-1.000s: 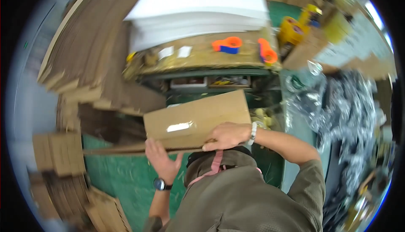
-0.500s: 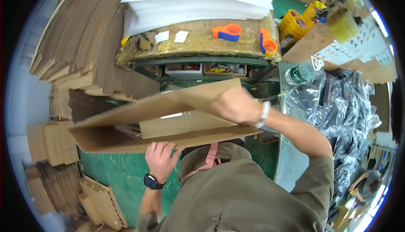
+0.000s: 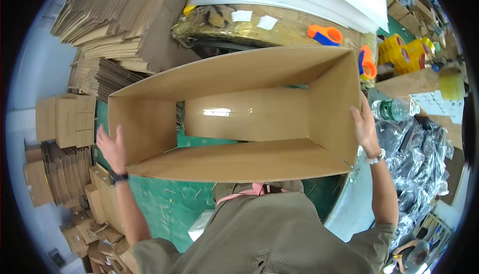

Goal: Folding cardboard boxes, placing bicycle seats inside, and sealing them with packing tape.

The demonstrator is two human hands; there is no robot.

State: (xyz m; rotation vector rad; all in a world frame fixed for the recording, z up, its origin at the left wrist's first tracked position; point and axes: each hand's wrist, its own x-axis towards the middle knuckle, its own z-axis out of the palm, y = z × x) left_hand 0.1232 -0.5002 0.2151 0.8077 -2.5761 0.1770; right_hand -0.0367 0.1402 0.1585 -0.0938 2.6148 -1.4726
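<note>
I see the two hands set wide apart, one at each end of an opened cardboard box (image 3: 244, 162) in front of the torso (image 3: 269, 224). The right hand (image 3: 367, 133) clamps the box's right end, thumb over the rim. The left hand (image 3: 114, 153) is spread at the opposite end; I cannot tell whether it touches. Through the gap in the bottom I make out green floor (image 3: 164, 204). Beyond, an orange-and-blue tape dispenser (image 3: 327, 35) lies on the workbench (image 3: 284, 15).

Olive shirt (image 3: 299, 229), black wristwatch (image 3: 119, 178)
</note>
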